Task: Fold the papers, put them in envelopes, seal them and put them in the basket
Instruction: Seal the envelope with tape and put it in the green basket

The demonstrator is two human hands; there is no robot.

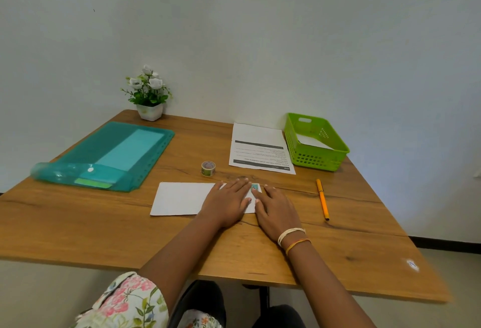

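White envelope (pixel 182 198) pressed flat by both hands, left hand (pixel 226 204) and right hand (pixel 276 209), fingers straight, sticker seal (pixel 254 187) between. Light, flimsy, slide-prone; best lifted by 9 o'clock edge. Green basket (pixel 338 150) at 2 o'clock.

Counted on table (pixel 104 226): 1 envelope (pixel 179 198), 1 printed paper sheet (pixel 259 149), 1 green basket (pixel 316 142) holding 1 white envelope (pixel 313 142), 1 tape roll (pixel 208 168), 1 orange pen (pixel 322 199), 1 teal folder (pixel 109 154), 1 potted plant (pixel 149 94). 2 hands seen: left hand (pixel 225 204), right hand (pixel 277 209).
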